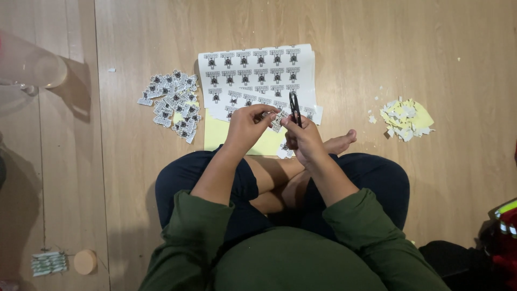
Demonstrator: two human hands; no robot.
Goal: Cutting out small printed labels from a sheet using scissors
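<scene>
My left hand [249, 122] pinches a small printed sticker piece [277, 122] in front of me. My right hand [302, 136] grips small black scissors [294, 106], blades pointing away, right beside the piece. Beyond the hands lies a white sheet [253, 70] printed with rows of black-and-white stickers, on top of a yellow backing sheet [215, 134]. I sit cross-legged on the wooden floor in dark trousers and a green top.
A pile of cut-out stickers [173, 102] lies to the left of the sheet. A heap of white and yellow paper scraps [405, 117] sits to the right. A translucent container [27, 64] stands far left; a small wooden disc [85, 262] and a paper bundle [48, 263] lie at lower left.
</scene>
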